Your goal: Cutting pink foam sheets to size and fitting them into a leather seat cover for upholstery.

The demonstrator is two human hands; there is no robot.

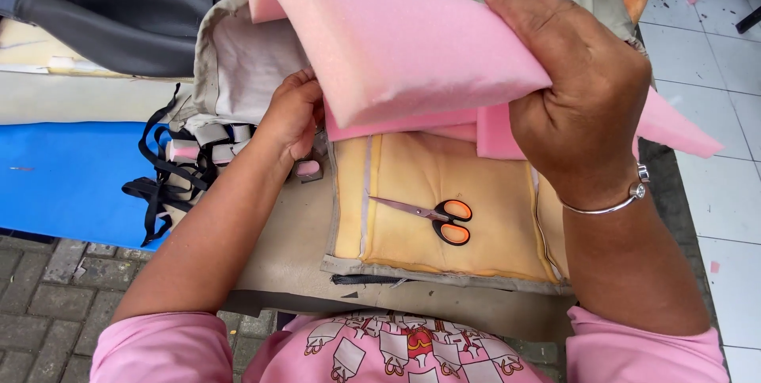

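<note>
The foam sheet (396,50) is soft pink all over, plain with no pattern. The cushion (444,216) beneath is yellowish tan with darker brown staining, edged by grey-beige fabric (317,272). The scissors (436,216) have silver blades and black handles lined with orange. The straps (162,185) are black. The mat (63,177) at the side is bright blue. The sleeves (158,351) are pink, and the shirt front (404,351) is pink printed with white, red and orange shapes. The bracelet (610,204) is silver. The floor tiles (713,58) are white

left fingertips hidden under pink foam (396,50)
</note>
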